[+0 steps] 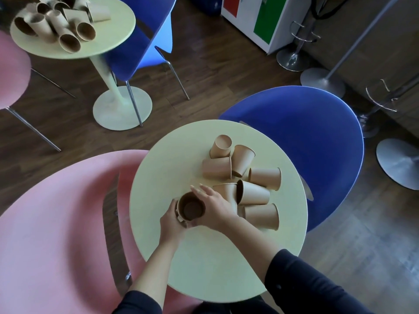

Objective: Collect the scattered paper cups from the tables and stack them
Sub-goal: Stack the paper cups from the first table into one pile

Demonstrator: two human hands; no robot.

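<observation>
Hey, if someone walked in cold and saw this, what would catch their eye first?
Probably the two hands at the near round table: the left hand and right hand hold an upright cup, its open mouth facing up. Just right of it lies a heap of tipped cups. A second heap covers the far table at upper left, between pink and blue chairs.
</observation>
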